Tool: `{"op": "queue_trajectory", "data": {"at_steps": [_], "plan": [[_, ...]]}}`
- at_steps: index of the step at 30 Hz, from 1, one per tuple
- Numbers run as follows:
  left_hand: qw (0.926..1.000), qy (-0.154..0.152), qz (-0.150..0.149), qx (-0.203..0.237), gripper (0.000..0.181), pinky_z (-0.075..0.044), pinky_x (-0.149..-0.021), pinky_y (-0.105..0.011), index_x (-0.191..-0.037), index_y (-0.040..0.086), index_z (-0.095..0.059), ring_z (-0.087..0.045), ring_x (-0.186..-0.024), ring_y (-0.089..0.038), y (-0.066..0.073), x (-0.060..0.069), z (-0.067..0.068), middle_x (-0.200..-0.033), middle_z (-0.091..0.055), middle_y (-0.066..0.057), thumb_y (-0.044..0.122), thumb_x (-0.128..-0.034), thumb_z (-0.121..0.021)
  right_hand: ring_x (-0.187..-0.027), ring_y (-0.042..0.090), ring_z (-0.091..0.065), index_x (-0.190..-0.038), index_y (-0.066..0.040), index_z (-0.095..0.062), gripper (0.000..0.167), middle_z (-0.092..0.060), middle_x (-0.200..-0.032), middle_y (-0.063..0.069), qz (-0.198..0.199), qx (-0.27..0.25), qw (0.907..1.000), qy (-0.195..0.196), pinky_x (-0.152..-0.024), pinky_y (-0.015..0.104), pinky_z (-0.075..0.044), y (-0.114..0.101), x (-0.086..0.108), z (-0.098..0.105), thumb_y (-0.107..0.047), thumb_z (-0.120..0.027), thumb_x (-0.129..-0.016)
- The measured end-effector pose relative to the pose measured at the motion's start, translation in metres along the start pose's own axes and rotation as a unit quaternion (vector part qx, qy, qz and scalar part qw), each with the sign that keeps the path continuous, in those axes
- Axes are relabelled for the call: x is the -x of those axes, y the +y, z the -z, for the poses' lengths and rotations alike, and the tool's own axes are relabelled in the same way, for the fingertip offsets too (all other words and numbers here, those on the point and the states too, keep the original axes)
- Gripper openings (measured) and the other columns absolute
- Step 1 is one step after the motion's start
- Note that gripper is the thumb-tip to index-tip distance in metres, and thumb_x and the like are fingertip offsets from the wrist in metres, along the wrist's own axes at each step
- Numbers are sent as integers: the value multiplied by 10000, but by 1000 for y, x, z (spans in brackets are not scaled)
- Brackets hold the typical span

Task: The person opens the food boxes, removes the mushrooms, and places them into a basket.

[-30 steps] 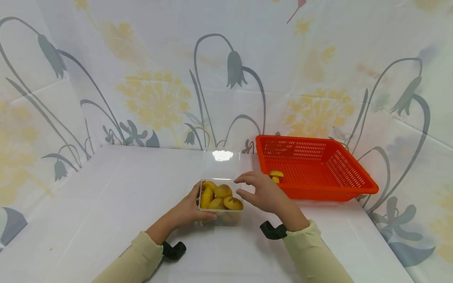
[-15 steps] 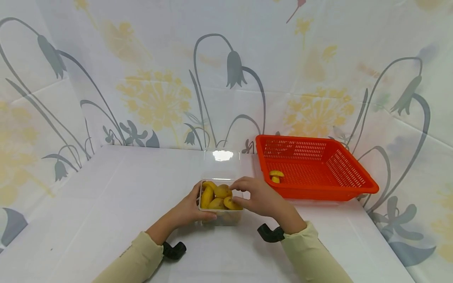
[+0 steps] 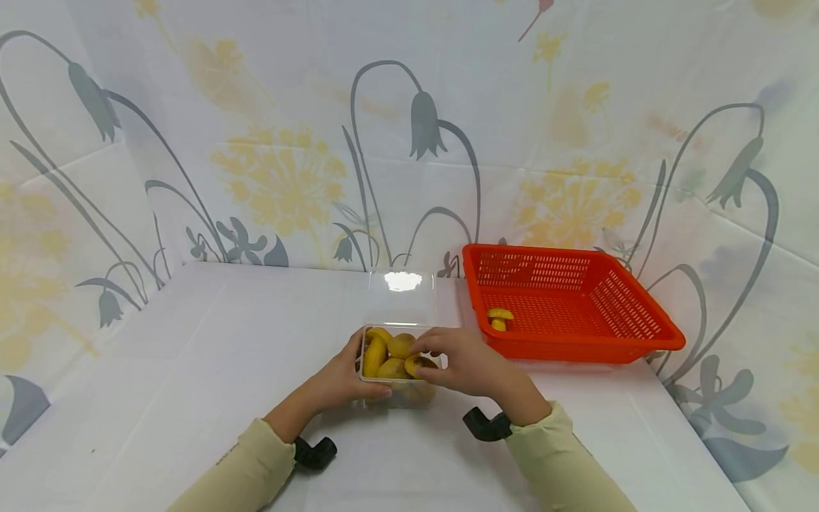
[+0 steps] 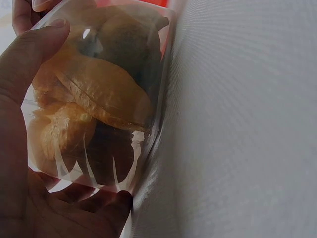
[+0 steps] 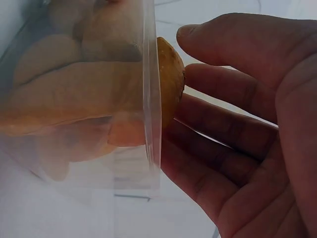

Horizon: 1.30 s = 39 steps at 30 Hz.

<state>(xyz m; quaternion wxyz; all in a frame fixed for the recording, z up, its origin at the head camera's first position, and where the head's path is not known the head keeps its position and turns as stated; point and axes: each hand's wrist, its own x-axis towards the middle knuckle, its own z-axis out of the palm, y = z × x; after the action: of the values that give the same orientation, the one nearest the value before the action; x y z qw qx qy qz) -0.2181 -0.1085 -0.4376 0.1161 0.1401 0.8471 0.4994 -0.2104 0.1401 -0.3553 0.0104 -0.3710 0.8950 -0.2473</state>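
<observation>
In the head view, most fingers of the left hand (image 3: pixel 339 380) are lost behind the clear box (image 3: pixel 403 382), and the right hand (image 3: pixel 470 364) covers part of the yellow piece (image 5: pixel 171 82) at the box's near right corner, contact unclear. The other pieces (image 5: pixel 74 94) blur through the plastic, and the near wall of the red basket (image 3: pixel 576 348) hides the foot of the yellow mushroom (image 3: pixel 500 315). Both sleeves (image 3: pixel 243 462) are cut off; a dark speck (image 3: pixel 92 451) on the worktop (image 3: pixel 192 398) is too small to name
</observation>
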Motion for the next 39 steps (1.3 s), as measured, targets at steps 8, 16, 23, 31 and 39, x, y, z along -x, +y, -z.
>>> {"op": "queue_trajectory", "data": {"at_steps": [8, 16, 23, 31, 39], "plan": [[10000, -7, 3, -17, 1185, -317, -1145, -548, -1548, 222, -95, -348, -1417, -328, 0, 0, 0, -1557, -313, -58, 467, -675, -858, -928, 104, -578, -1122, -185, -715, 254, -684, -1123, -41, -36, 186, 9996, -203, -775, 289, -576, -3, 0, -1, -213, -720, -870], [9999, -13, 82, -87, 1185, -323, -1140, -549, -1551, 212, -91, -338, -1425, -332, 0, 0, 0, -1570, -295, -55, 470, -680, -851, -931, 98, -564, -1146, -185, -710, 280, -673, -1151, -36, -203, 229, 9989, -355, -793, 300, -572, -3, -1, -3, -238, -718, -872], [10000, -31, 69, -58, 1190, -320, -1139, -555, -1554, 206, -78, -327, -1430, -342, 0, 0, 1, -1579, -280, -65, 458, -685, -850, -930, 109, -563, -1175, -179, -697, 296, -665, -1184, -18, -172, 304, 9983, -466, -783, 271, -564, -4, 0, -2, -258, -700, -891], [10000, -39, 74, -39, 1193, -321, -1139, -556, -1555, 209, -72, -324, -1431, -344, 1, 0, 1, -1578, -277, -67, 456, -685, -851, -950, 116, -571, -1186, -170, -695, 295, -664, -1195, -9, -145, 317, 9982, -490, -792, 289, -572, -4, -1, -2, -251, -687, -902], [9999, -16, 69, -79, 1194, -328, -1135, -552, -1556, 200, -72, -328, -1429, -355, 1, 0, 0, -1579, -279, -74, 456, -688, -850, -1032, 156, -607, -1157, -147, -715, 289, -683, -1159, 9, -156, 301, 9988, -361, -875, 335, -570, -4, -2, -5, -192, -689, -872]]}}
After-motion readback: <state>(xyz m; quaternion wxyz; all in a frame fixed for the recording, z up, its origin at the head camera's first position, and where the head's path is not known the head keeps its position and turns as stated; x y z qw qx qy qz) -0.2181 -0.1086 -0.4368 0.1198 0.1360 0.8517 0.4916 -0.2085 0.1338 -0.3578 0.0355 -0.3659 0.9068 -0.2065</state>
